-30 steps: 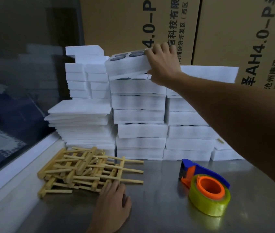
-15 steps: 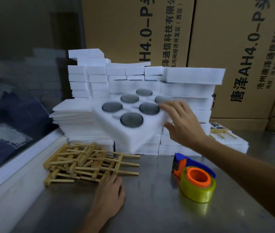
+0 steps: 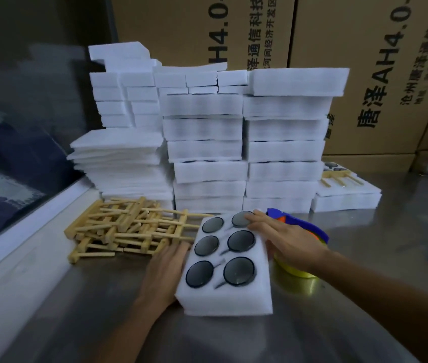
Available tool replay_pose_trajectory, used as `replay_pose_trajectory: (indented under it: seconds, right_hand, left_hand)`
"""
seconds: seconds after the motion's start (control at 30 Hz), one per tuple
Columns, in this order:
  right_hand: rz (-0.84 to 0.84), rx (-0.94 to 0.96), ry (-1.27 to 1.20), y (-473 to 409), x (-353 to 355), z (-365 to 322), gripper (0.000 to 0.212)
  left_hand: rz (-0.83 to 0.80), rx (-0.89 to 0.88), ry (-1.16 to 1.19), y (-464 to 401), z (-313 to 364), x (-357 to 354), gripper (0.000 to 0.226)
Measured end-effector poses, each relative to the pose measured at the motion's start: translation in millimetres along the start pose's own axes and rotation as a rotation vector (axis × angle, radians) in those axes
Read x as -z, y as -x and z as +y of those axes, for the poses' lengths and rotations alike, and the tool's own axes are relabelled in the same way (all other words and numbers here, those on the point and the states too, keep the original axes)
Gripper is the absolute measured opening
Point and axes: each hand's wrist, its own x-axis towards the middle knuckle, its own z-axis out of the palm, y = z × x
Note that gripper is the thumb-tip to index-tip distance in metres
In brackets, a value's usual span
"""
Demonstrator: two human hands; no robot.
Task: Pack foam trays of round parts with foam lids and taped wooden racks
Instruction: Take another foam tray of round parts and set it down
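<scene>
A white foam tray (image 3: 234, 299) with several dark round parts (image 3: 239, 271) in its pockets lies on the steel table in front of me. My right hand (image 3: 286, 239) holds its far right edge, fingers over the top near one part. Against the tray's left side, my left hand (image 3: 163, 268) rests flat on the table. A loose pile of wooden racks (image 3: 126, 229) sits just left of the tray. Thin foam lids (image 3: 118, 153) are stacked behind the racks.
Tall stacks of filled foam trays (image 3: 207, 150) stand at the back before cardboard boxes (image 3: 364, 74). A blue tape dispenser (image 3: 296, 221) with a yellow roll (image 3: 294, 271) sits under my right wrist. A tray with a wooden rack on it (image 3: 346, 195) lies at the right. A white ledge (image 3: 24, 231) borders the left.
My right hand lifted a tray off the top of a stack and brought it down to the table in front of me. The left hand stayed near the racks.
</scene>
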Motion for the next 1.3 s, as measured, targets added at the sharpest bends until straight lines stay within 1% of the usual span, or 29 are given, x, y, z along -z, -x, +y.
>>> replay_pose_trajectory:
  seconds: [0.07, 0.13, 0.23, 0.3, 0.37, 0.47, 0.53, 0.6, 0.67, 0.7, 0.77, 0.8, 0.83, 0.87, 0.9, 0.97, 1.07, 1.2, 1.3]
  right_hand:
    - [-0.002, 0.027, 0.067, -1.9, -0.7, -2.6, 0.075]
    - [0.02, 0.081, 0.188, -4.6, -2.1, -6.0, 0.077]
    - [0.031, 0.086, 0.322, -9.4, -4.8, -10.6, 0.063]
    - [0.011, 0.087, 0.382, -10.3, -7.4, -14.1, 0.054]
    - [-0.02, 0.082, 0.386, -11.0, -9.2, -17.8, 0.052]
    - [-0.088, 0.038, 0.323, -12.3, -8.5, -22.7, 0.055]
    - [-0.137, 0.002, 0.269, -13.1, -5.6, -22.8, 0.053]
    - [-0.197, -0.105, 0.127, -14.6, 1.9, -23.3, 0.045]
    - [-0.235, -0.271, -0.064, -18.3, 8.8, -24.3, 0.042]
    - [-0.218, -0.338, -0.17, -20.6, 10.9, -27.6, 0.041]
    - [-0.152, -0.411, -0.336, -25.1, 10.6, -42.2, 0.035]
    - [-0.148, -0.44, -0.373, -27.6, 7.2, -51.4, 0.046]
    - [-0.174, -0.47, -0.385, -29.0, 2.4, -62.2, 0.062]
    - [-0.221, -0.498, -0.362, -30.4, -2.8, -73.3, 0.076]
    - [-0.251, -0.52, -0.313, -31.8, -8.5, -83.7, 0.084]
    - [-0.214, -0.564, -0.226, -33.5, -18.1, -96.0, 0.09]
    - [-0.119, -0.606, -0.203, -32.3, -22.3, -98.2, 0.095]
    - [-0.102, -0.589, -0.194, -30.6, -27.3, -94.8, 0.099]
    - [-0.086, -0.603, -0.199, -30.6, -30.7, -93.5, 0.103]
  left_hand:
    - [0.029, -0.058, 0.044, 1.6, 0.5, 2.7, 0.018]
    - [0.031, -0.078, 0.087, 3.4, 1.9, 7.7, 0.019]
    - [0.034, -0.102, 0.142, 6.4, 1.9, 9.4, 0.025]
    - [0.044, -0.142, 0.145, 7.7, 2.6, 11.4, 0.034]
    - [0.041, -0.183, 0.149, 8.5, 3.6, 13.8, 0.037]
    - [0.009, -0.183, 0.154, 10.0, 5.0, 16.9, 0.038]
    - [0.0, -0.176, 0.134, 10.7, 3.9, 15.1, 0.04]
    - [-0.008, -0.168, 0.111, 9.4, 3.6, 12.7, 0.041]
    - [-0.009, -0.143, 0.083, 6.2, 4.1, 10.3, 0.038]
    - [-0.02, -0.124, 0.058, 4.1, 4.4, 8.7, 0.038]
    - [-0.066, -0.094, -0.006, -0.7, 5.3, 5.8, 0.042]
    - [-0.093, -0.084, -0.035, -4.1, 5.9, 5.3, 0.042]
    - [-0.122, -0.073, -0.057, -8.1, 6.4, 5.4, 0.041]
    - [-0.15, -0.06, -0.072, -12.5, 7.0, 6.9, 0.039]
    - [-0.172, -0.046, -0.082, -16.9, 7.4, 9.0, 0.036]
    - [-0.198, -0.028, -0.113, -25.3, 7.3, 13.3, 0.029]
    - [-0.239, 0.019, -0.246, -36.9, 9.3, 13.9, 0.032]
    - [-0.233, 0.067, -0.405, -52.8, 21.2, 5.6, 0.02]
    - [-0.211, 0.106, -0.425, -65.0, 24.6, 2.1, 0.018]
